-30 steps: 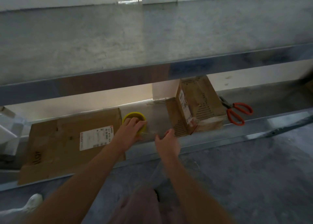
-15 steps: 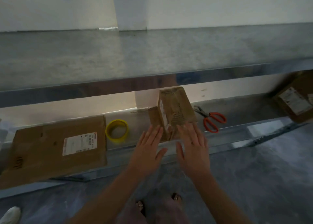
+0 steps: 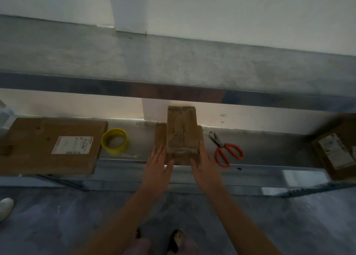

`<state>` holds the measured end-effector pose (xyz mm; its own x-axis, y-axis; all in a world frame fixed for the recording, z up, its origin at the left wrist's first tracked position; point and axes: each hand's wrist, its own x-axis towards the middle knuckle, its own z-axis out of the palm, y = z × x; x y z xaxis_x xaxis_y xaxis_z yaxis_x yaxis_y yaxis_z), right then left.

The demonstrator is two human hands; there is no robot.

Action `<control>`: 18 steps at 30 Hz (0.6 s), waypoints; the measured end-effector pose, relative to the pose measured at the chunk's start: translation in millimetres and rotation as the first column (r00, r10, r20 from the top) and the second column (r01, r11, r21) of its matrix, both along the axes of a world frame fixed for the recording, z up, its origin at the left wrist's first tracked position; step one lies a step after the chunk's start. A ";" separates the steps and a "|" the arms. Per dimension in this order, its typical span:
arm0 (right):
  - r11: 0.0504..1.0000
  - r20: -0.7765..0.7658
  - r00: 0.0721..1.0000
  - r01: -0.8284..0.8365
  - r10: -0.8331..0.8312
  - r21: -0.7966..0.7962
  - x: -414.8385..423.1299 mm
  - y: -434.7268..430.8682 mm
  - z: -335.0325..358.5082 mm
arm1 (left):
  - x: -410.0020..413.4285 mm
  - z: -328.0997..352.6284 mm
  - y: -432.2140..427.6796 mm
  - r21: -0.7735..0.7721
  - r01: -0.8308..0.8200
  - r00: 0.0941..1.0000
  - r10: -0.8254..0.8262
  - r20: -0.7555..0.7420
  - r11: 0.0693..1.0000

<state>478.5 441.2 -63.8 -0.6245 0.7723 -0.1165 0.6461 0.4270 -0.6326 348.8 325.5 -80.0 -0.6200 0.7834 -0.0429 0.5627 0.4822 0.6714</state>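
A small brown cardboard box [image 3: 182,135] with open flaps stands on the lower metal shelf [image 3: 138,139], below the upper shelf. My left hand [image 3: 159,164] lies flat against the box's left side, fingers straight. My right hand [image 3: 204,164] lies flat against its right side, thumb at the front lower edge. The box sits between both palms.
A yellow tape roll [image 3: 115,140] lies left of the box, beside a flat cardboard sheet with a white label [image 3: 52,145]. Orange-handled scissors [image 3: 226,151] lie to the right. Another labelled box [image 3: 335,148] sits at the far right. The upper shelf [image 3: 173,62] overhangs.
My left hand left the tape roll and both hands came onto the small box's sides. The box now faces me squarely. The view shifted right and up.
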 end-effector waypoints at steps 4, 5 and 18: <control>0.993 -0.079 0.997 -0.020 0.011 -0.116 2.9 -4.9 -2.3 | 16.0 2.0 7.5 -0.031 -0.014 0.998 0.016 0.055 0.999; 0.990 -0.091 0.996 -0.029 0.017 -0.135 4.6 -2.2 -1.5 | 14.8 3.7 7.7 -0.024 -0.027 0.998 0.029 0.062 0.999; 0.999 -0.267 0.962 0.054 -0.054 -0.009 -12.2 22.7 -11.1 | -21.1 15.2 31.0 0.244 -0.094 0.993 0.110 -0.053 0.965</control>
